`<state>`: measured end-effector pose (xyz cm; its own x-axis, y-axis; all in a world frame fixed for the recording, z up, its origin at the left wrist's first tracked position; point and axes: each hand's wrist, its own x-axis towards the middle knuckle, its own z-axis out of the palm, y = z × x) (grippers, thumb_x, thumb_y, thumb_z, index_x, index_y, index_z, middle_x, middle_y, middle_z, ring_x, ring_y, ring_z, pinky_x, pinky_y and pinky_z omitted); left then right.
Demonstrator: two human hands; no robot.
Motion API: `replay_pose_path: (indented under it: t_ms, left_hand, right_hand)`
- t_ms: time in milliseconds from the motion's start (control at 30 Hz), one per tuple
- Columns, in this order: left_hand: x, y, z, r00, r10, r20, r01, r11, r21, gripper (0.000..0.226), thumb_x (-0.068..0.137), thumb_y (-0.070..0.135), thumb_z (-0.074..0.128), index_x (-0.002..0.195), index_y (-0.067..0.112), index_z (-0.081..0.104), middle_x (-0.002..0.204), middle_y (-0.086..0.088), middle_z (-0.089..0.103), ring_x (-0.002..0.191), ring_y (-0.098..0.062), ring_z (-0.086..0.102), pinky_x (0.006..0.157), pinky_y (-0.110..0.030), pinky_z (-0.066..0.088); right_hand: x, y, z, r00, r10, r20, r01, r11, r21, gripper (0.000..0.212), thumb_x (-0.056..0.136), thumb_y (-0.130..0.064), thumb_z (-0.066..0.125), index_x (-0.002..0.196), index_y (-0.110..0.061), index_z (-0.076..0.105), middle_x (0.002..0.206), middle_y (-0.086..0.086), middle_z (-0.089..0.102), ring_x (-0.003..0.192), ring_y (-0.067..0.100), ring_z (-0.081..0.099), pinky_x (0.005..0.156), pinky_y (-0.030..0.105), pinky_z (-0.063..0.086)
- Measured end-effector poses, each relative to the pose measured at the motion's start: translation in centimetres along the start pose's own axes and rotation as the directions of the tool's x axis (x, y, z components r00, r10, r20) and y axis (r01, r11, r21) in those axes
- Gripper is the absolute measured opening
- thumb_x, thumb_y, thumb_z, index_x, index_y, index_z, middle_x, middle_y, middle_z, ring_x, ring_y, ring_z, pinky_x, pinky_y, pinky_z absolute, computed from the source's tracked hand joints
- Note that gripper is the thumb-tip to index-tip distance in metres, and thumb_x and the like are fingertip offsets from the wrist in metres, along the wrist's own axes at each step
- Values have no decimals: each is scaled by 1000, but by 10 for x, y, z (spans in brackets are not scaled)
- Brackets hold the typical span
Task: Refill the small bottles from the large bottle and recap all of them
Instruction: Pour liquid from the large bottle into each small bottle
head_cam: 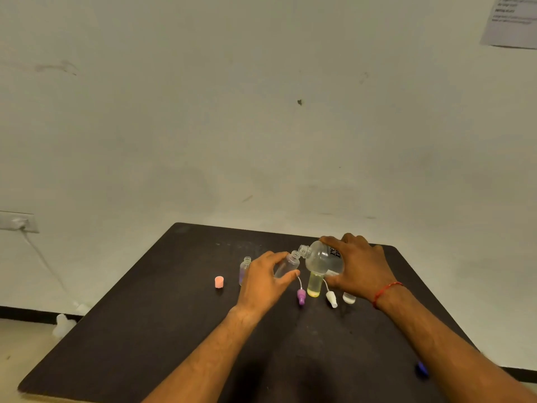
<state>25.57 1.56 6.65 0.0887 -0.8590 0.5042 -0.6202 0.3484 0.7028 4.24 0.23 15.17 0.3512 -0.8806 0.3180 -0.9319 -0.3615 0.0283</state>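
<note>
**Dim, warm light with a soft wide-angle picture**

The light is low and yellowish, falling evenly on the wall [261,112] with no glare. The dark table [145,330] swallows detail; faint shadows sit under the forearms near the bottom edge. The whole picture is soft and grainy. Straight lines bend toward the edges, and print on the paper [511,18] at top right is too blurred to read.

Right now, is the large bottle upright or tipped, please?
Tipped: the right hand holds the large bottle on its side, its uncapped neck meeting the small bottle.

Bare table [151,330] left of pink cap [219,282]
</note>
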Motion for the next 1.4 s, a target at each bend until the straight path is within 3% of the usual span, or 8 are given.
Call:
replay_pose_path:
  t_ms: [433,967,1400]
  left_hand:
    - [1,1,-1,1000,8,-5,-8,1000,15,46,86,49,72,127,30,65,108,13,65,96,-2,60,80,-12,47]
    - [2,3,-3,1000,26,-4,-26,999,31,44,84,51,73,124,32,67,108,12,67,98,-4,62,86,-24,55]
    - [2,5,-5,1000,27,12,-27,999,38,38,85,48,73,120,35,68,105,13,66,96,-4,61,83,-22,53]
  right_hand:
    - [4,-1,-12,999,-32,-11,31,997,-76,79,72,-61,67,141,-47,30,120,-4,49,113,17,45,91,40,39]
    - [6,-2,-25,998,-57,10,58,991,-121,76,73,-58,65,141,-47,31,120,-4,49,114,17,44,93,42,38]
    - [9,-3,-29,997,-80,17,81,985,-153,74,75,-60,63,140,-48,32,121,-4,49,115,17,44,92,41,36]
